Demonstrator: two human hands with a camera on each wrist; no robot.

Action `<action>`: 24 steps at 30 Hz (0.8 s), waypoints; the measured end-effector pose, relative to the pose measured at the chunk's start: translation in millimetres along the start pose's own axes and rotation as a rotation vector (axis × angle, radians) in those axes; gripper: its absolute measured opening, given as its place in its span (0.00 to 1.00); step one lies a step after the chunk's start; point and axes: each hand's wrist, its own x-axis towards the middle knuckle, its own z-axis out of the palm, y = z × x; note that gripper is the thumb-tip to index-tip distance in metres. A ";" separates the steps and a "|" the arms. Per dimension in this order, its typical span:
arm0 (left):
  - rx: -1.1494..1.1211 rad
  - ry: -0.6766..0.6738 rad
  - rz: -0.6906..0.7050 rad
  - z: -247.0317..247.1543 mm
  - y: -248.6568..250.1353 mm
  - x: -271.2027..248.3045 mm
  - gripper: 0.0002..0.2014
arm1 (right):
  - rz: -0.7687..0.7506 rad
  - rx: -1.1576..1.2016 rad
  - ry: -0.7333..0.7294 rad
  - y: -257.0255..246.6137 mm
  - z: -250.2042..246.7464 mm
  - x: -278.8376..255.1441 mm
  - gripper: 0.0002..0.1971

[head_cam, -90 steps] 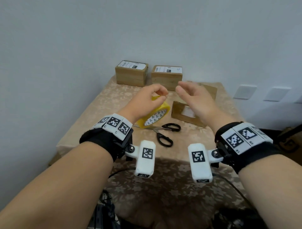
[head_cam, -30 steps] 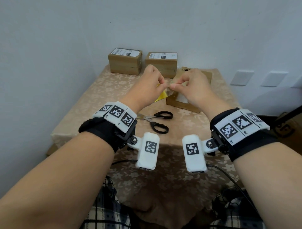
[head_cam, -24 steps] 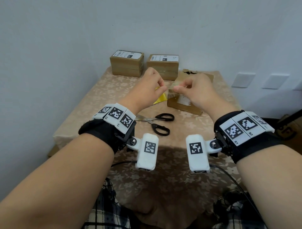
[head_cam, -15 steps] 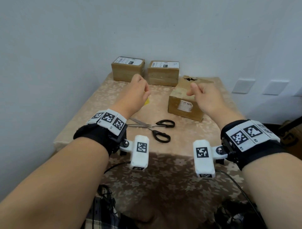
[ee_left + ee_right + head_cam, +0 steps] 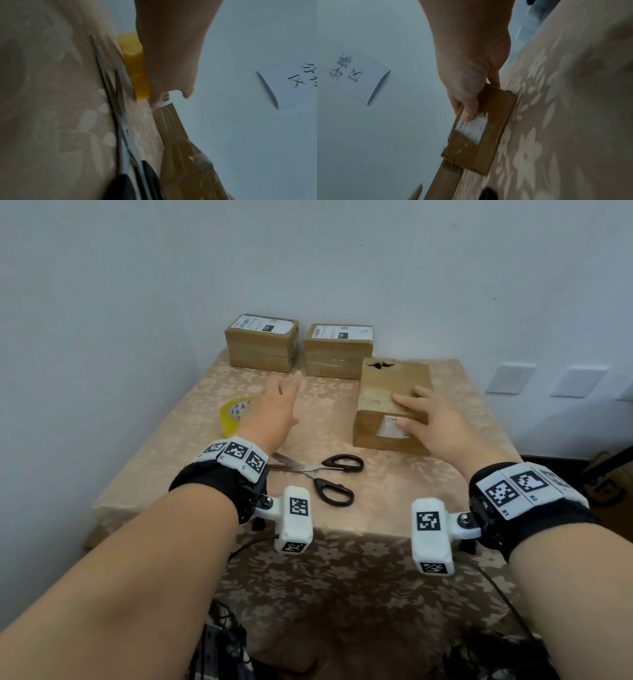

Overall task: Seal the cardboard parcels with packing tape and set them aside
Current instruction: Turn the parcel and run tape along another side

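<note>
Right hand (image 5: pixel 442 422) grip: fingers spread flat on top of the nearest parcel (image 5: pixel 394 392), thumb against its labelled front face; pressing, not pinching. Left hand (image 5: pixel 275 409) grip: fingers straight and relaxed, holding nothing, poised above the desk (image 5: pixel 171 453) between the tape roll (image 5: pixel 234 414) and the parcel.

Nearest parcel: on the desk at right of centre, torn hole at the far end of its top. Whether tape already lies across that top cannot be told.

Tape roll: yellow, on its edge at the left side of the desk, just beside the left hand, untouched.

Scissors (image 5: pixel 322 474): black handles, blades parted, lying near the front between the two wrists.

Two further parcels (image 5: pixel 262 347) (image 5: pixel 337 350): side by side against the wall, white labels on top.

Risks, as judged: roll on its edge may wander off the desk's left side if nudged; parcel may slide on the cloth under one-handed pressure; parted blades lie close beneath both wrists.
</note>
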 end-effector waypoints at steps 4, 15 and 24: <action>0.096 0.054 0.077 -18.5 19.6 -6.4 0.20 | 0.014 -0.274 0.108 3.6 -14.0 -4.0 0.20; -0.277 -0.254 0.104 -12.5 58.4 -30.6 0.29 | 0.127 -0.405 0.078 -31.9 9.0 -9.9 0.33; -0.624 -0.055 0.005 -24.6 51.5 -26.7 0.24 | 0.017 -0.387 0.138 0.9 -24.9 -19.2 0.32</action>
